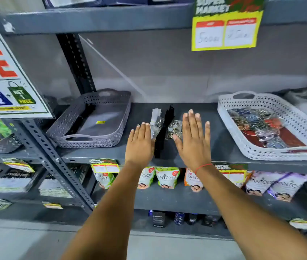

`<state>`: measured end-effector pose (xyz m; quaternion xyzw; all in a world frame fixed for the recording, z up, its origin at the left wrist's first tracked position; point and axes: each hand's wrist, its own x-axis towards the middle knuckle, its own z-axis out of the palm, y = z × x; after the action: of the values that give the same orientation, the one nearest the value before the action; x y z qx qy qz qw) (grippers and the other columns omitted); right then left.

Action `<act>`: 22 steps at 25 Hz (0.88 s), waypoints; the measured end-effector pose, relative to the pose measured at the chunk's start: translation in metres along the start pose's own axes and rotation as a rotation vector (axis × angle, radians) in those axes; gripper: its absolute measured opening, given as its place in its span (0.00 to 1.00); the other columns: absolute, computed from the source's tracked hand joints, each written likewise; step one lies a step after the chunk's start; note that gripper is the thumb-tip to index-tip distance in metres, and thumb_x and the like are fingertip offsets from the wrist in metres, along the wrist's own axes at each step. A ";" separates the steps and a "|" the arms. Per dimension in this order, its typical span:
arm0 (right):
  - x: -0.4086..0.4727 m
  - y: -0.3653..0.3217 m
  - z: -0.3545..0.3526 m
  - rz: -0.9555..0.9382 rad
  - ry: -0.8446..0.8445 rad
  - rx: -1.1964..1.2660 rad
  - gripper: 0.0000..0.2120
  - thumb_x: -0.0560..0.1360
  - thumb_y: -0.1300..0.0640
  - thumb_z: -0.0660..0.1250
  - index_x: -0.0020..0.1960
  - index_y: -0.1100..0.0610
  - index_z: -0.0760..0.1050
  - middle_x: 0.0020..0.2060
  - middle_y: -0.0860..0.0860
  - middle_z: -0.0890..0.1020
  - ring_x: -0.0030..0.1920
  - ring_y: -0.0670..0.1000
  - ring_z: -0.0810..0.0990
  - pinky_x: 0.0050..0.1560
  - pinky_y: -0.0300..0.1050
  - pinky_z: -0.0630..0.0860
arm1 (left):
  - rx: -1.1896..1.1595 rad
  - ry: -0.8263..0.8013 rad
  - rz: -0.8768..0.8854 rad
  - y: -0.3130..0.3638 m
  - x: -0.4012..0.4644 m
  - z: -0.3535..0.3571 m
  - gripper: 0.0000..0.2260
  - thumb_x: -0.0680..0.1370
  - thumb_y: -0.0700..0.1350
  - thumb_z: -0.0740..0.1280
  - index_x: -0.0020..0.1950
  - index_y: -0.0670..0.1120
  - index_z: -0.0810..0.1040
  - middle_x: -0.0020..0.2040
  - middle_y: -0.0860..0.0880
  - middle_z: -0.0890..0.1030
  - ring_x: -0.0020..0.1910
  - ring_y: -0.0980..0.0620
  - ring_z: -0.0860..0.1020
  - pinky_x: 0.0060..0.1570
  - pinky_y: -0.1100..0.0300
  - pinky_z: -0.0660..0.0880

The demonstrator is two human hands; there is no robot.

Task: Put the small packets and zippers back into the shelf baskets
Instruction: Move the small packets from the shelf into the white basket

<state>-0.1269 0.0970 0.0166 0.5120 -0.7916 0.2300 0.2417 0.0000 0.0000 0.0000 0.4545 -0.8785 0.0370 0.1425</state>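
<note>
On the grey shelf (205, 117), between two baskets, lie black zippers (164, 132), a white zipper (155, 114) and small clear packets of shiny bits (175, 128). My left hand (140, 143) hovers flat, fingers apart, just left of the pile. My right hand (194, 139) is flat and open just right of it, partly covering a packet. Neither hand holds anything. The grey basket (70, 126) on the left holds a few black zippers (85, 117). The white basket (229, 126) on the right holds several colourful packets (261, 126).
A promotional sign (4, 72) hangs at left, a yellow price tag (225, 30) hangs from the upper shelf. A perforated steel post (55, 162) slants left of the grey basket. Soap pouches (167, 179) line the shelf below. More goods fill the neighbouring shelves.
</note>
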 end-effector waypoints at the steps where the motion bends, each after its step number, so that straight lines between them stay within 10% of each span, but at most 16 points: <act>1: 0.010 -0.003 0.012 0.046 -0.056 0.054 0.28 0.75 0.49 0.60 0.71 0.61 0.65 0.71 0.57 0.69 0.72 0.59 0.65 0.71 0.60 0.60 | -0.042 -0.040 -0.048 -0.004 0.014 0.001 0.23 0.80 0.44 0.53 0.75 0.42 0.60 0.74 0.41 0.65 0.73 0.42 0.63 0.71 0.49 0.61; 10: 0.075 -0.044 0.075 0.541 -0.629 0.379 0.19 0.75 0.51 0.62 0.59 0.64 0.73 0.59 0.63 0.78 0.60 0.63 0.77 0.57 0.52 0.74 | -0.542 -0.390 -0.396 -0.019 0.095 0.025 0.15 0.76 0.45 0.62 0.55 0.35 0.75 0.58 0.35 0.79 0.57 0.36 0.77 0.55 0.47 0.75; 16: 0.083 -0.038 0.091 0.672 -0.589 0.516 0.13 0.72 0.64 0.60 0.54 0.65 0.75 0.54 0.64 0.80 0.56 0.63 0.78 0.53 0.49 0.75 | -0.729 -0.389 -0.540 -0.020 0.107 0.033 0.10 0.72 0.40 0.65 0.32 0.39 0.72 0.35 0.36 0.77 0.44 0.40 0.79 0.37 0.59 0.66; 20: 0.092 -0.031 0.086 0.675 -0.531 0.661 0.08 0.70 0.66 0.60 0.34 0.64 0.74 0.35 0.61 0.78 0.43 0.60 0.76 0.39 0.43 0.68 | -0.680 -0.313 -0.473 -0.022 0.110 0.015 0.03 0.71 0.37 0.65 0.37 0.39 0.77 0.32 0.39 0.75 0.39 0.43 0.77 0.36 0.60 0.67; 22: 0.099 -0.036 0.080 0.672 -0.458 0.735 0.08 0.71 0.65 0.61 0.41 0.64 0.79 0.41 0.60 0.82 0.47 0.60 0.79 0.44 0.44 0.72 | -0.582 -0.239 -0.423 -0.029 0.112 0.003 0.05 0.70 0.34 0.63 0.35 0.41 0.74 0.33 0.41 0.73 0.34 0.43 0.72 0.35 0.58 0.67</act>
<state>-0.1407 -0.0346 0.0198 0.3189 -0.8114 0.4385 -0.2186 -0.0386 -0.1056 0.0269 0.5673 -0.7494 -0.2978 0.1669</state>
